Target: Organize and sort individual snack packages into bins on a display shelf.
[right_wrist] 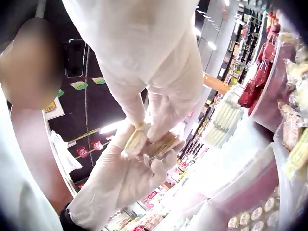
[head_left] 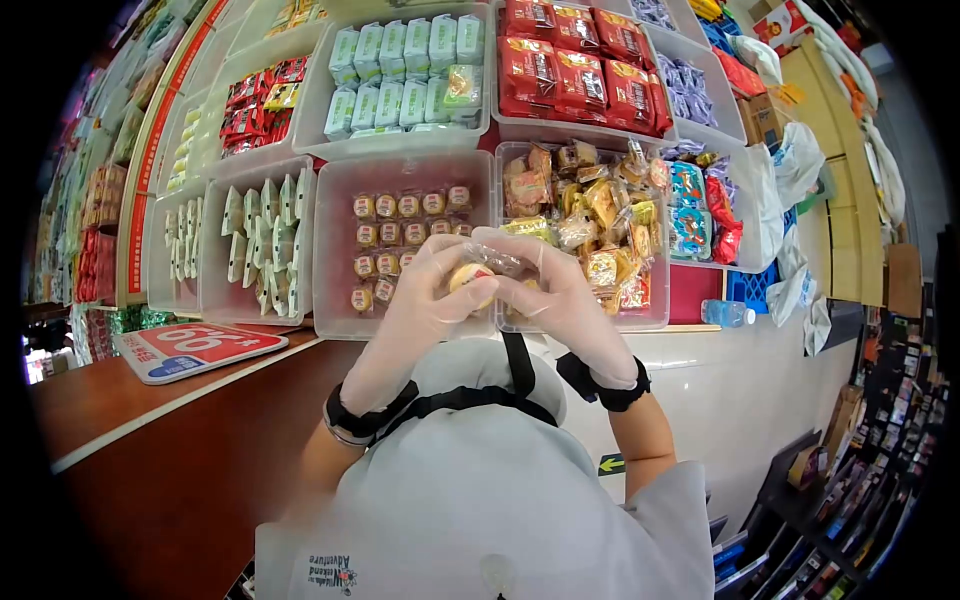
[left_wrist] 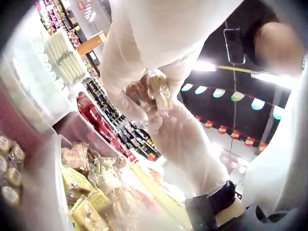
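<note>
Both hands wear thin white gloves and meet over the front of the bins in the head view. Between them is a small round snack cake [head_left: 468,276] in a clear wrapper, pale with a red mark. My left hand [head_left: 405,305] curls its fingers and thumb around it from the left. From the other side my right hand [head_left: 560,290] pinches the wrapped snack cake; its fingertips meet the left ones. Brown sides show through the film [left_wrist: 144,91] in the left wrist view. Below the left hand, a bin [head_left: 335,290] holds similar round cakes [head_left: 388,235] in rows.
Mixed wrapped pastries [head_left: 600,215] fill the bin at the right. Behind stand bins of green-white packs [head_left: 400,60] and red bags [head_left: 580,85]. White packets [head_left: 265,235] lie in a left bin, near a red-and-white price sign [head_left: 200,348]. A water bottle [head_left: 727,313] lies at the right.
</note>
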Motion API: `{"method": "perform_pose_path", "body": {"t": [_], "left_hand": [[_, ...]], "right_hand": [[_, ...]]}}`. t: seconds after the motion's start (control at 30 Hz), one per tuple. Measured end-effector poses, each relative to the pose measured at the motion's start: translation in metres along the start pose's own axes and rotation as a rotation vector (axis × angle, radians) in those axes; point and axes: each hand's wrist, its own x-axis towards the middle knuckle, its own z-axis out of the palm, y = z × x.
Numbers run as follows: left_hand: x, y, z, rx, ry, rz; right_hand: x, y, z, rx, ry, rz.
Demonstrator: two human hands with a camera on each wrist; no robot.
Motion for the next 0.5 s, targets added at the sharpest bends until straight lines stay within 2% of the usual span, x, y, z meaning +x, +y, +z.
{"method": "perform_pose_path", "body": {"t": [0.03,0.1,0.17,0.2,0.23,0.3,0.33,0.4,0.43,0.5], "left_hand": [[0.0,0.0,0.0,0.003,-0.002,0.002],[-0.001,0.001,-0.002,-0.09,0.02,-0.105],[-0.003,0.002,-0.005,-0.125,0.049,-0.118],[-0.004,0.003,-0.007,-0.166,0.076,-0.129],[-0.005,0.002,-0.009,-0.163,0.075,-0.13],[-0.005,0.0,-0.012,-0.176,0.087,-0.139],[-0.004,0.0,-0.013,-0.176,0.087,-0.132],[-0.006,0.0,-0.014,-0.182,0.09,-0.121],[-0.008,-0.001,-0.015,-0.182,0.094,-0.118],[-0.01,-0.002,-0.018,-0.128,0.091,-0.12]], "right_hand": [[0.001,-0.001,0.001,-0.037,-0.038,0.008],[0.01,0.016,-0.022,-0.28,0.088,-0.209],[0.031,0.03,-0.055,-0.296,0.428,-0.28],[0.043,0.032,-0.076,-0.382,0.594,-0.232],[0.057,0.042,-0.102,-0.631,0.75,-0.373],[0.08,0.062,-0.147,-1.098,0.95,-0.264],[0.089,0.07,-0.161,-1.099,0.954,-0.27],[0.1,0.078,-0.175,-1.248,0.882,-0.015],[0.1,0.079,-0.18,-1.248,0.88,-0.02],[0.105,0.076,-0.188,-1.086,0.774,0.222]]}}
